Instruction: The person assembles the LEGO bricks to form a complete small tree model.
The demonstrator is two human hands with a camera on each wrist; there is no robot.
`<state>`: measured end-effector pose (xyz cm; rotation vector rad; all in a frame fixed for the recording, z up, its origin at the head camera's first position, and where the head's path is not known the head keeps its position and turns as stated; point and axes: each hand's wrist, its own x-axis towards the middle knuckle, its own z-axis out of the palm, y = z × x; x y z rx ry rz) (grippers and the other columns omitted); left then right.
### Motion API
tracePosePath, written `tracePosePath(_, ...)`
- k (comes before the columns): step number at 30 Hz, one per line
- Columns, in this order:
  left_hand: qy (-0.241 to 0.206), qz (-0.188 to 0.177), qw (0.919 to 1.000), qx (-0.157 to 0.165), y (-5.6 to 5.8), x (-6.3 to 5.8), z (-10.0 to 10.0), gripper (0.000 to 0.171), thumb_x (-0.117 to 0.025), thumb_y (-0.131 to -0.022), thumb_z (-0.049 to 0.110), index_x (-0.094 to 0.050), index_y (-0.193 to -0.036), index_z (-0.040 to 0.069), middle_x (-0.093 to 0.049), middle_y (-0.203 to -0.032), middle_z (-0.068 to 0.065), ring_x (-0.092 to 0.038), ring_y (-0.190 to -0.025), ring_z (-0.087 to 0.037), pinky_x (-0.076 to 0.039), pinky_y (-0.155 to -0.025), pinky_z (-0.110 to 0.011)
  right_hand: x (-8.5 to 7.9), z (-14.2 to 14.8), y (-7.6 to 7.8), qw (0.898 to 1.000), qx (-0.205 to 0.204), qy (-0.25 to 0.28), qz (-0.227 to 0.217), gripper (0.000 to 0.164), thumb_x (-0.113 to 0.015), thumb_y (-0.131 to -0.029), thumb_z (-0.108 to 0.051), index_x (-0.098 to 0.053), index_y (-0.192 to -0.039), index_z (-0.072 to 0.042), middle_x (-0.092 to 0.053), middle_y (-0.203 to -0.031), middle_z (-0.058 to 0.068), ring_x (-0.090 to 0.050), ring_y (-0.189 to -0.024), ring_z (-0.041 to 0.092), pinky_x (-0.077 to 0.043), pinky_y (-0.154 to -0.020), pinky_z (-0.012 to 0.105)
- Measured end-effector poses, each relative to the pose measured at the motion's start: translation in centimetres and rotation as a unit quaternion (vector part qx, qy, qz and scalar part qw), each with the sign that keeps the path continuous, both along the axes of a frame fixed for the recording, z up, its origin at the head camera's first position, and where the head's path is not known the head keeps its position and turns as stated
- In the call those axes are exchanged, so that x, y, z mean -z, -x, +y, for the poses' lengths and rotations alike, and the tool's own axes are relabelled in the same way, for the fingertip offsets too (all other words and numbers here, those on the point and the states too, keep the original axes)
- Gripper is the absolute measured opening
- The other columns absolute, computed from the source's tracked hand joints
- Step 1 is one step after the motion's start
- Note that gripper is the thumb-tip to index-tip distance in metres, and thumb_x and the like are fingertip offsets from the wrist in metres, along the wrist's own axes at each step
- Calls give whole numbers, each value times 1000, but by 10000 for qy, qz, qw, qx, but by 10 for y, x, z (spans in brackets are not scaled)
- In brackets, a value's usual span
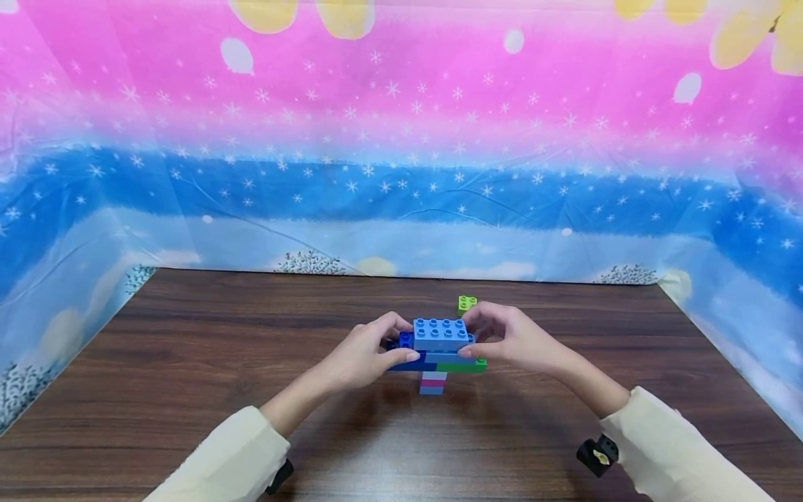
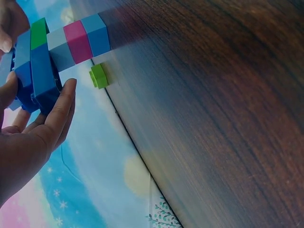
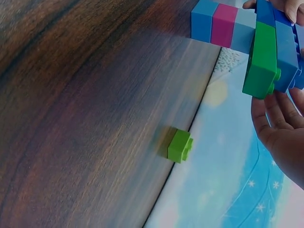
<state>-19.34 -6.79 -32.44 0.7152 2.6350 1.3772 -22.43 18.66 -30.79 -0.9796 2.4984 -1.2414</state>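
Note:
A stack of toy building bricks stands on the table. Its narrow column has a blue foot brick (image 2: 96, 35), a pink brick (image 3: 223, 26) and a pale grey brick (image 3: 243, 31). Across the column lie a dark blue brick (image 2: 45, 78) and a green brick (image 3: 260, 61), with more blue bricks above. A light blue eight-stud brick (image 1: 440, 335) sits uppermost. My left hand (image 1: 366, 352) grips the stack's left end, thumb in front and fingers behind. At the right end my right hand (image 1: 511, 338) holds the blue bricks the same way; its fingertips are partly hidden.
A lime green brick (image 1: 467, 305) rests on the wooden table (image 1: 219, 362) behind the stack, near my right fingers. A patterned pink and blue cloth (image 1: 401, 188) hangs along the table's back and sides.

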Motion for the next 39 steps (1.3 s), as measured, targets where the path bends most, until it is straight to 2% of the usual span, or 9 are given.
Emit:
tracePosePath(6, 4, 7, 10000, 26, 0, 0, -1, 27, -60, -89, 20, -53, -111, 5, -60, -106, -12, -58, -95, -22, -48, -76, -34, -3, 1, -1, 9998, -39, -39, 192, 37, -66, -85, -21, -54, -117, -9, -60, -101, 3, -58, -92, 18, -49, -78, 35)
tracePosePath(14, -37, -27, 10000, 43, 0, 0, -2, 29, -60, -89, 21, -53, -111, 5, -60, -107, -13, -58, -95, -22, -49, -75, -34, -3, 0, 0, 9994, -127, -93, 305, 27, -61, -89, -21, -57, -114, -10, -61, -99, 1, -58, -91, 18, -48, -76, 36)
tracePosePath(19, -19, -6, 10000, 37, 0, 0, -2, 29, -60, -89, 22, -53, -112, 5, -60, -107, -13, -58, -95, -23, -49, -76, -35, -5, 0, -1, 9991, -127, -151, 364, 28, -61, -89, -22, -57, -113, -10, -61, -99, 0, -58, -90, 16, -48, -77, 35)
tracePosePath(28, 62, 27, 10000, 21, 0, 0, -2, 29, -60, -90, 23, -53, -113, 6, -60, -107, -12, -58, -95, -22, -48, -78, -36, -11, -2, -4, 9963, -179, -391, 741, 28, -61, -89, -24, -57, -113, -9, -61, -98, -2, -58, -89, 13, -48, -79, 36)
tracePosePath(33, 104, 110, 9998, 139, 0, 0, -3, 30, -59, -90, 24, -53, -113, 6, -60, -108, -13, -58, -97, -23, -48, -79, -37, -13, -2, -5, 9952, -166, -481, 837, 29, -62, -88, -24, -57, -113, -9, -62, -98, -3, -59, -88, 11, -48, -79, 35)
tracePosePath(39, 171, 158, 9995, 235, -1, -2, -4, 31, -60, -89, 20, -51, -114, 4, -59, -109, -15, -58, -95, -22, -49, -75, -34, -14, -3, -5, 9941, -159, -557, 917, 29, -62, -88, -25, -57, -112, -10, -62, -97, -3, -59, -87, 11, -48, -78, 30)
